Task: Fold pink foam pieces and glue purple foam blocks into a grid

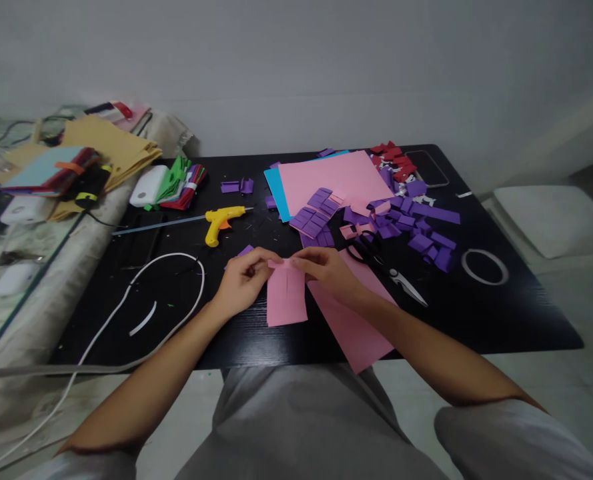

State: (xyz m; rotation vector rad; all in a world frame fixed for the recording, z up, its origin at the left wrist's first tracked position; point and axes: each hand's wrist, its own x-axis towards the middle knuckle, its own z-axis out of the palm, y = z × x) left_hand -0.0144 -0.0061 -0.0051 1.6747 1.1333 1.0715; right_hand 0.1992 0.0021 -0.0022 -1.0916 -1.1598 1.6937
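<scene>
Between my two hands is a small piece of pink paper point(287, 297) with a dark slit or crease down its middle. My left hand point(243, 279) pinches its upper left corner, and my right hand point(323, 270) pinches the upper right. The paper's lower part hangs toward me above the black table. Beneath my right forearm lies a longer pink sheet point(349, 333), its near end jutting past the table edge. Scissors point(391, 272) with black handles rest beside my right wrist, partly over that sheet. Just beyond my hands are purple folded pieces point(316, 215).
A yellow glue gun point(221, 221) lies left of centre on the black table point(441, 327). A white cable point(121, 300) loops across the left side. Purple cut pieces point(436, 247), red scraps point(393, 160) and a tape ring point(485, 267) lie to the right. Large pink sheets point(326, 173) are behind.
</scene>
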